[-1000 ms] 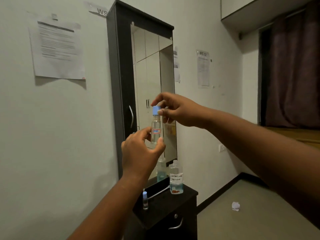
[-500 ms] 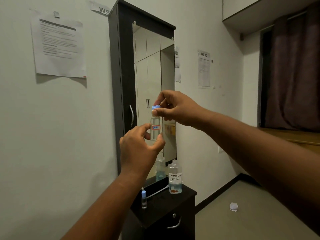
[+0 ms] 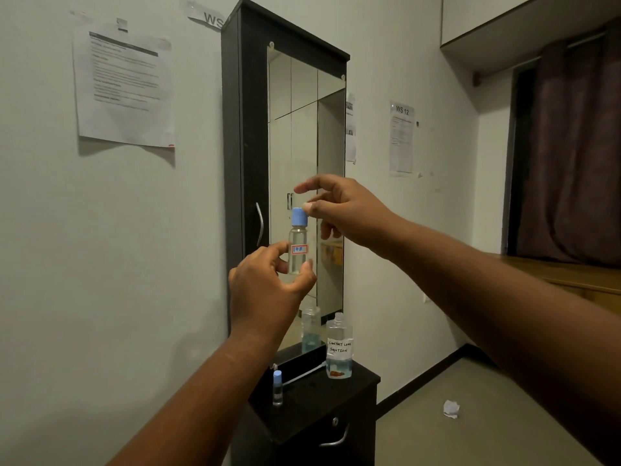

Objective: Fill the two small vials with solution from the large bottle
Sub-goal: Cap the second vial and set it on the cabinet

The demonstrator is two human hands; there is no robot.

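My left hand (image 3: 268, 290) holds a small clear vial (image 3: 297, 250) upright in front of the mirror, pinching its lower part between thumb and fingers. The vial has a blue cap (image 3: 299, 216) and a red-bordered label, and clear liquid shows inside. My right hand (image 3: 346, 210) hovers at the cap: the thumb tip touches the cap's right side and the index finger is lifted above it. A second blue-capped vial (image 3: 277, 388) stands on the dark cabinet top (image 3: 322, 398). The large bottle (image 3: 338, 348), labelled contact lens solution, stands behind it with a little liquid at the bottom.
A white thin dropper-like stick (image 3: 302, 375) lies on the cabinet top between vial and bottle. The tall mirror (image 3: 302, 129) reflects the bottle. A drawer handle (image 3: 334, 440) sits below. Crumpled paper (image 3: 451, 408) lies on the floor at right.
My right hand pinched the blue cap in the earlier frames; now its index finger has lifted off and only the thumb touches it. The vial stays in my left hand.
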